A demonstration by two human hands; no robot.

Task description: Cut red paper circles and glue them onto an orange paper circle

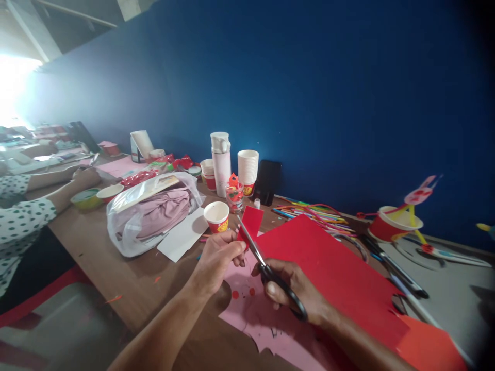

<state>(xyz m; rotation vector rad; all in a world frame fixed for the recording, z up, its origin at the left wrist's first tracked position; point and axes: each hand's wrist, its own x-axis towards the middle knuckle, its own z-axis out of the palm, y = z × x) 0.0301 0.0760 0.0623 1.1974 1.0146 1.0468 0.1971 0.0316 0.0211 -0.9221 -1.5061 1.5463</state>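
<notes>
My left hand [218,255] pinches a small piece of red paper [251,221] and holds it up over the table. My right hand [297,288] grips black-handled scissors [270,270], fingers through the loops. The blades point up and left, and they meet the lower edge of the red piece. Under both hands lie a large red paper sheet [332,273] and a pink sheet [251,309] with small red scraps on it.
A red-and-white paper cup [216,216], a clear bag of pink cloth [154,214], a white flask [221,162], stacked cups [247,170], coloured straws [317,214], pens [394,270] and a cup craft [394,221] crowd the wooden table. Another person in a dotted sleeve [19,221] sits at the left.
</notes>
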